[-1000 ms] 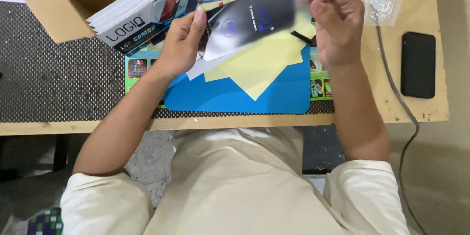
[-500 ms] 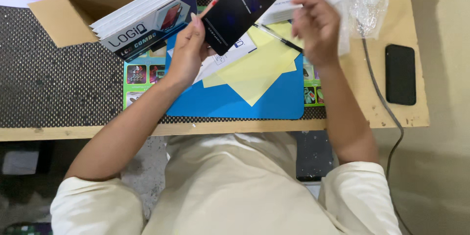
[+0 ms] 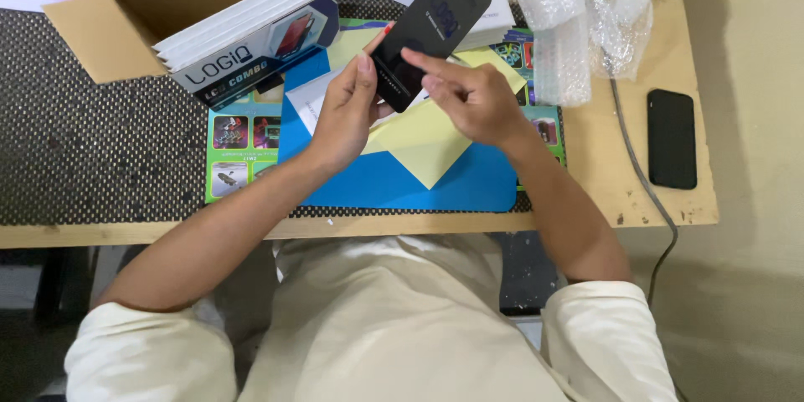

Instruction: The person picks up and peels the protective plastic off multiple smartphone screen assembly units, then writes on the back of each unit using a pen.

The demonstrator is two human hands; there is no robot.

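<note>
Holding a dark panel up over the desk, my left hand has it clamped by the lower end, thumb on the near face and fingers behind. The panel slants from the centre of the frame toward the upper middle, raised off everything below it. My right hand is half closed, fingertips touching the panel's lower face just beside my left thumb; I judge it is picking or rubbing at the surface rather than gripping it.

The step in hand looks like working on the panel's face, perhaps starting a film at its lower edge. I think the next move calls for a steady left grip and a fine pinch from the right fingertips.

Below the hands lie a yellow sheet on a blue mat. A cardboard box with flat packs sits upper left, bubble wrap upper right, and a phone well apart at the right.
</note>
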